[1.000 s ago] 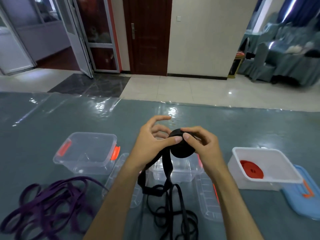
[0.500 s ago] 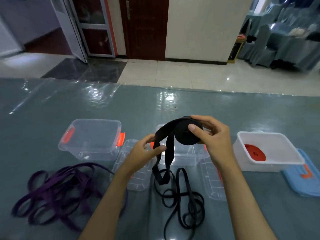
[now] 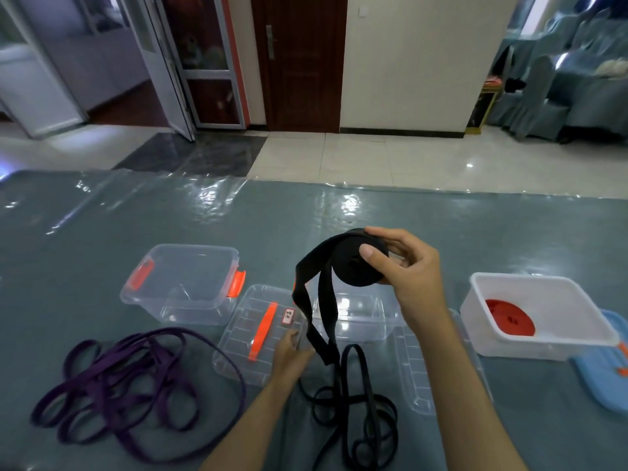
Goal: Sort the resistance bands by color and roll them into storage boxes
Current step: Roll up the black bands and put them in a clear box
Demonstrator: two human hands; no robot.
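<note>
Head view, from the left: loose purple bands lie in a tangled heap on the grey-blue table. Behind them stands a clear box with orange latches, nothing in it. Just right of it a clear lid with an orange handle lies flat. The left hand reaches in low over that lid's near right edge, fingers curled and pinching the hanging strand of the black band; its forearm comes up from the bottom of the frame. The unrolled rest of the black band trails in loops on the table near the person. Above a second clear box, the right hand is raised, thumb pressed on the face of the black roll and fingers wrapped behind it, closed firmly around it. A second clear lid lies under the right forearm. Further right, a white box holds a rolled red band, with a blue lid beside it.
</note>
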